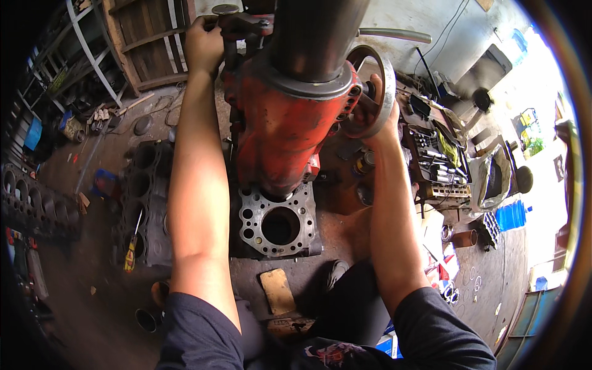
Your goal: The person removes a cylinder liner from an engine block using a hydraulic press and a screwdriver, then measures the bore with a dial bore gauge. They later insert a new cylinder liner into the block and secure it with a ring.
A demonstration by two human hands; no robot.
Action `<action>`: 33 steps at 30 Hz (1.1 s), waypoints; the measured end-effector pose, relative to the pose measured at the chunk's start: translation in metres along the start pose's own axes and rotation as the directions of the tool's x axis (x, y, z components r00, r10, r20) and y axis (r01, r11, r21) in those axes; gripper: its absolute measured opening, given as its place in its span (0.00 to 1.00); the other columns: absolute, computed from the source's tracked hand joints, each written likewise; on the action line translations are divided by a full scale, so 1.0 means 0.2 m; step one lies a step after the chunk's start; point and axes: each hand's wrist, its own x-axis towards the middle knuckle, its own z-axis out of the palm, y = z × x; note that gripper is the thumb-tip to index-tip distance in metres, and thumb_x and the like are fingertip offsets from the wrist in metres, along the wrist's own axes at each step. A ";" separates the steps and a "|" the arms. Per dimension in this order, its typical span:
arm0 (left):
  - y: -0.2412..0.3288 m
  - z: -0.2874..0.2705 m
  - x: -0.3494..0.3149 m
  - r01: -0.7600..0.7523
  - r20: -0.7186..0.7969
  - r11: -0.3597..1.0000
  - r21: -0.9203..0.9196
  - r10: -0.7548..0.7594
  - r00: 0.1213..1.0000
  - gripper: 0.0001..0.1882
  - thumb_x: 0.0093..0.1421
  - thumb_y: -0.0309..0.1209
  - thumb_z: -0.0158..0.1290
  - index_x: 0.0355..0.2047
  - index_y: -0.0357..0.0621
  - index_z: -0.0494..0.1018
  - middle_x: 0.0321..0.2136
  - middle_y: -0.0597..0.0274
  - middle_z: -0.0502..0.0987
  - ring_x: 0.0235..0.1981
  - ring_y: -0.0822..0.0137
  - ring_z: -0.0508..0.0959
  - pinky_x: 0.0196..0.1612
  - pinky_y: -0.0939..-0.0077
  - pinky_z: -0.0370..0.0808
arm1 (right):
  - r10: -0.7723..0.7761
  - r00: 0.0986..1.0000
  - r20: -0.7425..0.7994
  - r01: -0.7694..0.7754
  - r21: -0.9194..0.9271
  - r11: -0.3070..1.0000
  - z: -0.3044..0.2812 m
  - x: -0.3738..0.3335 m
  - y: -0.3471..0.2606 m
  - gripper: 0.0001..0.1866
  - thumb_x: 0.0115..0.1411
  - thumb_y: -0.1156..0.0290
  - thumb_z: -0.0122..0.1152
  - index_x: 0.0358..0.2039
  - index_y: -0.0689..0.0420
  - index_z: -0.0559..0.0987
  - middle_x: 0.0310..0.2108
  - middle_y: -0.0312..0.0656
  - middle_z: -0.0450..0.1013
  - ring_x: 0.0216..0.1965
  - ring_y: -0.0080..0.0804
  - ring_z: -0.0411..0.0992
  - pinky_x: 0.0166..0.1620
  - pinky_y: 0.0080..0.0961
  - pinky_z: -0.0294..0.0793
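Note:
A red boring machine head [271, 126] with a thick dark column [316, 40] stands in front of me. Under it lies a metal engine block [306, 229], one large round bore showing in its flat top. My right hand [377, 123] grips the grey handwheel [389, 86] on the machine's right side, fingers inside the rim. At the far left of the machine, my left hand [205, 46] is closed beside a dark bracket [237, 28]. Its fingertips are partly hidden, and what they hold cannot be made out.
Left of my left arm is another engine block [143, 185], a yellow-handled screwdriver [130, 254] on it. Tools cover a bench [441, 157] at right, near a blue water bottle [512, 216]. A brown board [277, 291] lies on the floor before me. A fan [484, 71] stands far right.

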 end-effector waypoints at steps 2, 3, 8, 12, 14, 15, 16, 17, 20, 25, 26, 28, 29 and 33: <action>-0.01 0.01 0.01 0.045 -0.020 0.998 0.042 -0.044 0.999 0.16 0.57 0.37 0.60 0.39 0.36 0.80 0.35 0.48 0.84 0.39 0.56 0.84 0.43 0.66 0.76 | -0.022 0.999 -0.033 0.022 -0.020 1.000 -0.01 0.01 0.01 0.13 0.69 0.68 0.52 0.26 0.55 0.73 0.17 0.32 0.67 0.13 0.19 0.64 0.16 0.16 0.60; -0.02 0.01 0.01 -0.017 -0.025 0.999 0.038 0.018 1.000 0.16 0.57 0.37 0.60 0.38 0.36 0.80 0.34 0.48 0.84 0.38 0.55 0.84 0.43 0.66 0.76 | 0.009 1.000 -0.015 -0.010 -0.076 0.997 -0.02 0.01 0.01 0.19 0.67 0.52 0.56 0.52 0.51 0.75 0.22 0.34 0.72 0.17 0.20 0.67 0.19 0.17 0.65; -0.02 -0.01 0.02 -0.005 0.046 0.999 0.038 0.003 0.999 0.18 0.54 0.30 0.61 0.46 0.40 0.78 0.37 0.61 0.83 0.38 0.68 0.81 0.43 0.72 0.75 | 0.035 0.999 0.016 -0.031 -0.231 0.973 -0.03 0.03 -0.01 0.25 0.65 0.66 0.59 0.61 0.56 0.67 0.37 0.37 0.76 0.25 0.17 0.73 0.25 0.14 0.73; 0.00 -0.01 0.01 -0.020 0.035 1.000 -0.024 0.021 0.999 0.19 0.54 0.32 0.61 0.46 0.41 0.79 0.38 0.58 0.83 0.39 0.66 0.81 0.43 0.70 0.76 | -0.196 0.980 -0.038 0.185 -0.194 0.963 0.02 0.00 -0.01 0.20 0.68 0.52 0.55 0.25 0.53 0.74 0.15 0.32 0.66 0.12 0.21 0.65 0.15 0.19 0.60; 0.02 0.00 0.00 0.043 0.048 0.994 0.105 -0.048 0.998 0.22 0.57 0.37 0.62 0.50 0.40 0.78 0.44 0.56 0.82 0.45 0.65 0.80 0.49 0.72 0.74 | -0.198 0.979 -0.051 0.180 -0.244 0.953 0.04 -0.01 -0.01 0.19 0.67 0.51 0.56 0.26 0.53 0.74 0.16 0.32 0.66 0.13 0.22 0.65 0.16 0.19 0.61; 0.03 0.01 0.01 0.042 0.009 0.991 0.127 -0.044 0.999 0.19 0.58 0.37 0.60 0.46 0.38 0.78 0.40 0.53 0.82 0.42 0.61 0.81 0.47 0.69 0.74 | -0.172 0.980 -0.095 0.144 -0.252 0.957 0.05 -0.02 -0.01 0.19 0.66 0.51 0.57 0.27 0.53 0.74 0.16 0.32 0.66 0.13 0.22 0.65 0.16 0.19 0.61; 0.05 0.02 0.01 0.042 -0.029 0.988 0.148 -0.038 0.999 0.16 0.59 0.36 0.59 0.41 0.37 0.78 0.36 0.49 0.82 0.39 0.56 0.82 0.44 0.66 0.75 | -0.130 0.986 -0.101 0.105 -0.217 0.970 0.06 -0.02 -0.02 0.19 0.66 0.50 0.57 0.28 0.52 0.74 0.17 0.32 0.67 0.14 0.22 0.65 0.17 0.19 0.62; 0.06 0.03 0.01 0.042 -0.066 0.985 0.169 -0.032 0.997 0.14 0.60 0.36 0.57 0.37 0.35 0.78 0.32 0.46 0.82 0.37 0.52 0.82 0.41 0.64 0.76 | -0.167 0.981 -0.098 0.137 -0.254 0.957 0.06 -0.02 -0.02 0.18 0.65 0.50 0.58 0.28 0.52 0.74 0.17 0.32 0.67 0.14 0.22 0.65 0.17 0.19 0.62; 0.08 0.03 0.01 0.020 -0.103 0.980 0.199 0.000 0.995 0.13 0.60 0.36 0.57 0.36 0.36 0.78 0.31 0.46 0.82 0.35 0.54 0.82 0.39 0.64 0.75 | -0.158 0.980 -0.124 0.129 -0.212 0.969 0.06 -0.01 -0.01 0.18 0.64 0.51 0.60 0.29 0.52 0.74 0.19 0.32 0.68 0.15 0.23 0.67 0.17 0.19 0.63; 0.11 0.03 0.00 0.085 -0.084 0.988 0.130 -0.074 0.994 0.15 0.59 0.36 0.58 0.36 0.35 0.78 0.30 0.47 0.82 0.33 0.57 0.81 0.39 0.66 0.74 | -0.026 0.988 -0.150 0.031 0.030 0.999 0.05 0.01 0.01 0.17 0.63 0.51 0.62 0.31 0.51 0.74 0.21 0.33 0.69 0.17 0.24 0.70 0.18 0.18 0.64; 0.11 0.03 0.00 0.074 -0.085 0.990 0.120 -0.064 0.994 0.15 0.59 0.37 0.58 0.36 0.34 0.78 0.30 0.47 0.82 0.33 0.58 0.81 0.39 0.66 0.74 | -0.021 0.988 -0.150 0.028 0.042 0.999 0.04 0.01 0.01 0.17 0.63 0.51 0.62 0.31 0.51 0.74 0.21 0.33 0.69 0.17 0.24 0.70 0.18 0.18 0.64; 0.12 0.03 0.00 0.077 -0.087 0.990 0.115 -0.067 0.994 0.15 0.59 0.37 0.58 0.36 0.34 0.78 0.30 0.47 0.82 0.33 0.58 0.81 0.39 0.66 0.74 | -0.023 0.986 -0.165 0.025 0.010 1.000 0.05 0.01 0.01 0.17 0.63 0.50 0.62 0.32 0.51 0.74 0.21 0.33 0.70 0.17 0.24 0.70 0.17 0.18 0.63; 0.12 0.03 0.00 0.091 -0.088 0.988 0.121 -0.080 0.993 0.16 0.59 0.37 0.58 0.36 0.34 0.78 0.30 0.47 0.82 0.33 0.58 0.81 0.39 0.66 0.74 | -0.023 0.984 -0.176 0.022 -0.004 1.000 0.05 0.01 0.01 0.17 0.63 0.50 0.62 0.32 0.51 0.74 0.21 0.33 0.70 0.16 0.24 0.70 0.17 0.18 0.63; 0.13 0.03 0.00 0.071 -0.116 0.984 0.163 -0.052 0.992 0.16 0.59 0.37 0.59 0.35 0.33 0.79 0.31 0.47 0.82 0.33 0.58 0.81 0.39 0.66 0.74 | -0.008 0.988 -0.157 0.005 -0.018 1.000 0.05 0.01 0.00 0.19 0.63 0.48 0.61 0.32 0.51 0.75 0.20 0.34 0.69 0.16 0.24 0.69 0.17 0.19 0.63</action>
